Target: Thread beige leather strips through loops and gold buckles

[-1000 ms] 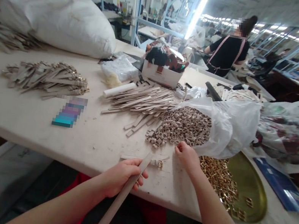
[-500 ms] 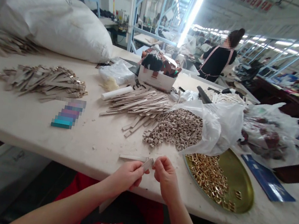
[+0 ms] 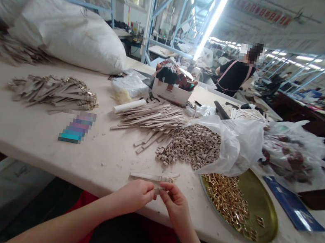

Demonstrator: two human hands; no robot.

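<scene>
At the near edge of the table (image 3: 124, 161), from where I stand, the two hands meet, fingertip to fingertip, over a small pale piece (image 3: 156, 190). The left hand (image 3: 137, 194) has its grip closed on it, thumb pressed to the folded fingers; the right hand (image 3: 176, 202) pinches at it from the other side between thumb and forefinger. Most of the piece is hidden by the fingers (I couldn't swear to its full shape). Just behind the knuckles a flat strip (image 3: 146, 176) lies on the table, with band-like pieces around its right end.

I'd judge the step in hand to be close fingertip work, fitting or shaping the piece. The next move seems to call for a steady left pinch and small, careful adjustments from the right.

Beyond the hands, a heap of little loops (image 3: 192, 145) spills from a clear plastic bag (image 3: 236, 147), with a pile of loose strips (image 3: 150, 119) on its left. Near the right forearm sits an olive tray (image 3: 266, 202) of gold metal fittings (image 3: 227, 200).
</scene>
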